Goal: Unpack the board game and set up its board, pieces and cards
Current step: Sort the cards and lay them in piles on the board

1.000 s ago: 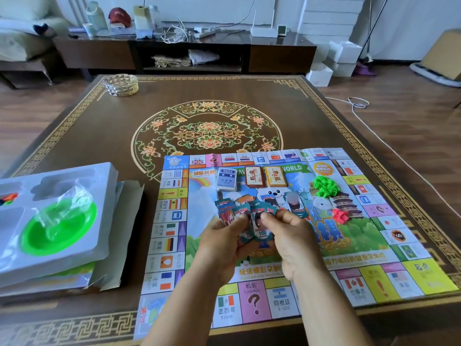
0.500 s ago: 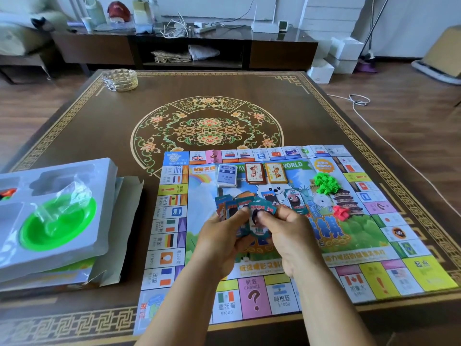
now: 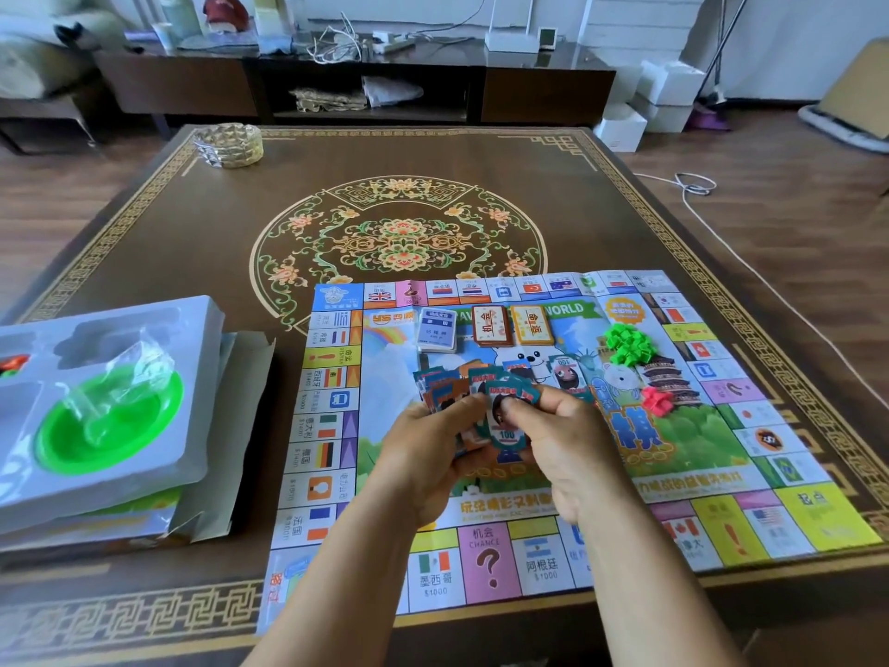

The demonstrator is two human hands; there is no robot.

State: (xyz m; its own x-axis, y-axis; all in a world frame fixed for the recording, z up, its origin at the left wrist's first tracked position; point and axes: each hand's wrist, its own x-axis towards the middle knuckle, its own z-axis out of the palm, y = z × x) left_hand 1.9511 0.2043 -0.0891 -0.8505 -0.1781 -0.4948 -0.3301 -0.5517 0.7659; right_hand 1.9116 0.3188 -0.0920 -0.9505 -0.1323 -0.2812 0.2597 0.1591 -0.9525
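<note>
The game board (image 3: 553,479) lies unfolded and flat on the near right part of the counter (image 3: 433,151), its near edge running along the counter's front border. You hold a fan of play-money notes (image 3: 462,392) above the middle of the board: your left hand (image 3: 433,454) grasps the spread bundle, thumb on top, while your right hand (image 3: 563,440) pinches the front note — the one marked 100 (image 3: 505,421) — between thumb and forefinger. Both grips are clenched on the paper, not released.

Toward the board's far edge sit three card decks in a row: a blue-and-white deck (image 3: 437,330) on the left, a brown-bordered deck (image 3: 491,325) in the middle and an orange deck (image 3: 532,324) on the right, near one another but apart. To the right of them a heap of green plastic houses (image 3: 629,345) rests on the board, and a smaller cluster of pink pieces (image 3: 658,398) lies nearer you, well apart from the decks.

On your left, off the board, the white plastic insert tray (image 3: 110,402) sits on top of the game box (image 3: 96,527). A green bowl (image 3: 110,426) fills one tray compartment, with a crumpled clear plastic bag (image 3: 120,382) lying in it. A folded grey cardboard sheet (image 3: 240,426) pokes out from beneath the tray toward the board. A glass ashtray (image 3: 228,145) stands at the counter's far left corner.
</note>
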